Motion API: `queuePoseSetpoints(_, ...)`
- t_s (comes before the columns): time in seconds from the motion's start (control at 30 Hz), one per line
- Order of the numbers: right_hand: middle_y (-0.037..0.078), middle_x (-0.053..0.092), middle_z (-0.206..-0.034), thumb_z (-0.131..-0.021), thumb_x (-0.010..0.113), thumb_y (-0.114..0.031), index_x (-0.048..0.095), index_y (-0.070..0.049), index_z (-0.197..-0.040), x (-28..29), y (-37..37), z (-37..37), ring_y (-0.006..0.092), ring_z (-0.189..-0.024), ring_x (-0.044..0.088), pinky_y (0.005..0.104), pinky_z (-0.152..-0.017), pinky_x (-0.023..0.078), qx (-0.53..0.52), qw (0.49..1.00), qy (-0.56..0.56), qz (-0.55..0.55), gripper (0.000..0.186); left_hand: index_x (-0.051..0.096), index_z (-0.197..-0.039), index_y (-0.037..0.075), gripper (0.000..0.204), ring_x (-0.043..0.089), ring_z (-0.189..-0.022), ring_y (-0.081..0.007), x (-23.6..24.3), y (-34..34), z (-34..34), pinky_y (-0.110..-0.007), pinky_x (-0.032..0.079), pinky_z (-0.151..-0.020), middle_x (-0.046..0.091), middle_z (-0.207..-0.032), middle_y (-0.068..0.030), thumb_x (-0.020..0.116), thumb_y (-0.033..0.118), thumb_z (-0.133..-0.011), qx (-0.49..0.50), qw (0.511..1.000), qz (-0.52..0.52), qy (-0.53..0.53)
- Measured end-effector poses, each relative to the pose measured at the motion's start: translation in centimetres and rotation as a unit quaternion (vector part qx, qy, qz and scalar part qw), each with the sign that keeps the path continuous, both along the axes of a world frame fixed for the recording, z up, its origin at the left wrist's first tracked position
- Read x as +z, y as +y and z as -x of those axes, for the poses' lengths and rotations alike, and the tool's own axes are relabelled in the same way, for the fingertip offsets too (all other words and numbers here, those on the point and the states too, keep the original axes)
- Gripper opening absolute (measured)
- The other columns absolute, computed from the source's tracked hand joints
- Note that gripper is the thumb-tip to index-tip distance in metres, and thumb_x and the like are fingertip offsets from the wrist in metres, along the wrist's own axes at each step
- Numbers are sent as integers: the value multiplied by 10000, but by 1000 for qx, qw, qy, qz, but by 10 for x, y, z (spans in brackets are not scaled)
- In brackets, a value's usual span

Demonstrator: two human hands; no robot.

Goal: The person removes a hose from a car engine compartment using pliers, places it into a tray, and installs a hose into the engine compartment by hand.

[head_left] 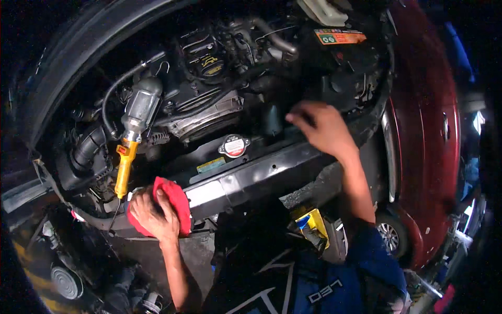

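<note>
My left hand [154, 213] lies on a bunched red cloth [183, 206] at the front edge of a car's engine bay, fingers curled over the fabric. Farther right, my right hand [324, 128] is raised above the front crossmember [251, 175]. Its fingers are bent in and slightly smeared; anything between them is too small or hidden to make out. Between the hands sits a round radiator cap [234, 146] with a white and red label. Just beyond the cloth, a yellow-handled work lamp [124, 167] with a caged head leans over the engine.
The engine [209, 63] with its oil filler cap [212, 67] lies beyond the crossmember. A battery with an orange label [340, 36] is at the far right. Below my right arm is a yellow box [314, 227]. A dark red car [423, 131] stands close on the right.
</note>
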State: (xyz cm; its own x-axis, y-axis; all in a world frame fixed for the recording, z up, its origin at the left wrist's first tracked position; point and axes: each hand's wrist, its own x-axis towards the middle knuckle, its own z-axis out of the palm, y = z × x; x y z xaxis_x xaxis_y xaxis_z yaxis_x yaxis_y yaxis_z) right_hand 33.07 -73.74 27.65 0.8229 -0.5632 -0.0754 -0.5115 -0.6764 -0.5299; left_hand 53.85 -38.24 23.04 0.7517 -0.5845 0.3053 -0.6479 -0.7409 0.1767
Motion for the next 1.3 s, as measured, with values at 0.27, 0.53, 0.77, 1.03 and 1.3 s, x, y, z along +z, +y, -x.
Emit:
queuePoseSetpoints(0.27,244,669,-922,-837,556,-657,679,21,-888,1,32,-39,413,-949,628,481,-850,485,-3,957,286,55,691,621,-1048,17,271,521,-1105,-344,5,6,-4,-479,349,-984,606,-1082,-141,571,247,-912,-23,999,21,23)
queuePoseSetpoints(0.53,282,668,-929,-828,574,-637,692,52,-913,-1,26,-44,434,-938,640,475,-860,506,36,949,312,32,705,630,-1038,9,292,538,-1086,-343,5,10,-7,-480,364,-993,619,-1068,-138,592,261,-894,-39,998,49,-2)
queuePoseSetpoints(0.77,291,665,-950,-824,587,-563,698,63,-899,-23,28,-38,439,-945,635,478,-868,503,12,954,294,57,640,637,-1045,23,296,535,-1098,-344,6,12,-9,-483,368,-977,619,-1072,-139,595,271,-887,-38,998,54,-10)
queuePoseSetpoints(1.03,314,652,-967,-849,571,-564,690,79,-900,-8,37,-45,462,-975,619,496,-914,480,-66,945,317,42,656,636,-1056,29,290,539,-1093,-346,8,11,-9,-484,369,-975,621,-1084,-137,602,257,-881,-43,997,62,5)
queuePoseSetpoints(1.3,299,645,-1039,-871,532,-177,659,69,-993,-68,-47,-92,433,-998,631,495,-884,501,-109,959,246,85,303,632,-1056,28,287,541,-1086,-345,8,11,-8,-488,372,-974,621,-1081,-135,601,254,-882,-44,998,49,7)
